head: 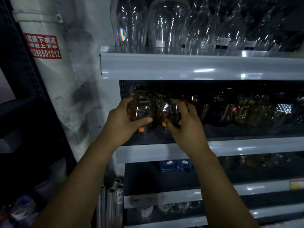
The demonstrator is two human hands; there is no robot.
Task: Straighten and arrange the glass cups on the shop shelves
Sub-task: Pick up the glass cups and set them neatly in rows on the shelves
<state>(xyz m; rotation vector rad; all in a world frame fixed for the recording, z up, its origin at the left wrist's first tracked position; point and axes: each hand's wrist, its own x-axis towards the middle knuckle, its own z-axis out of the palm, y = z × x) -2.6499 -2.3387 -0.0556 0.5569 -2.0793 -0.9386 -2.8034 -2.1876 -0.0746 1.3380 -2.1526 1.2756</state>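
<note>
The left hand [120, 120] curls thumb and fingers round an amber-tinted rounded glass cup [139, 109] on the grey metal shelf [246, 145]. The right hand [186, 124] grips the darker amber glass cup [170, 111] just right of the left thumb. Both cups look upright.

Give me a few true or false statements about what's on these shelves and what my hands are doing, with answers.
The left hand grips the end amber cup and the right hand grips the neighbouring amber cup. True.
The upper shelf holds blue cups. False: it holds tall clear glasses.
A red sticker is on the white pipe. True.
The gripped cups stand at the middle shelf's right end. False: its left end.
</note>
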